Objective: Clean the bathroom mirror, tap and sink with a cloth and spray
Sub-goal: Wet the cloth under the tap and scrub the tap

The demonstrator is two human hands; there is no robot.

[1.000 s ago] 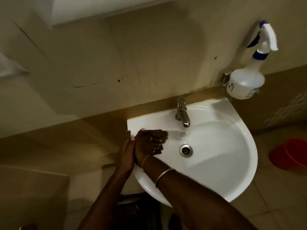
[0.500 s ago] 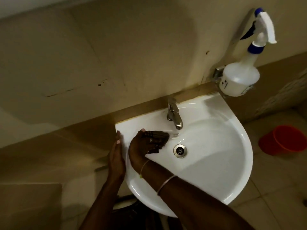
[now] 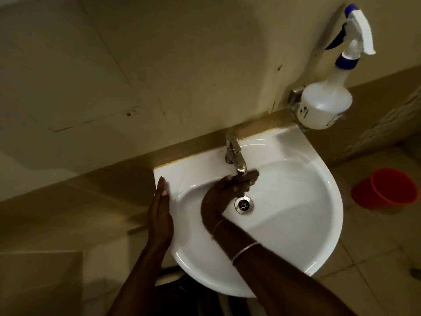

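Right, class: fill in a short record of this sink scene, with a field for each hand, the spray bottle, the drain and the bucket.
left hand: flat, fingers straight, resting on the left rim of the sink
right hand: in the basin, reaching under the tap; too blurred to tell whether it holds a cloth
spray bottle: upright in a wall bracket
drain: beside the right hand
red bucket: on the floor

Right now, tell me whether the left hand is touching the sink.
Touching. The head view shows the left hand lying flat, fingers straight, against the left rim of the sink, with no gap visible.
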